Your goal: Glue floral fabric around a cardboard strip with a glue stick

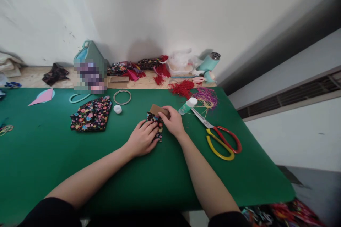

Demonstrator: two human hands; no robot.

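A small piece of black floral fabric (160, 133) lies on the green table, with a brown cardboard piece (156, 109) over its far end. My left hand (144, 137) rests flat on the fabric, fingers stretched out across it. Thumb and fingers of my right hand (172, 120) grip the right side of the cardboard. Just beyond that hand lies a glue stick (188, 106) with a white end. Scissors (213, 127) with one red and one yellow handle lie partly open to the right. A white cap (117, 109) sits left of the fabric.
More floral fabric (92, 115) lies at the left, near a ring (122, 97). Along the wall stand a teal pouch (98, 56) and a turquoise bottle (209, 62). Red threads (181, 88) and purple threads (205, 96) lie at the back right. The green table (253, 181) ends at the right.
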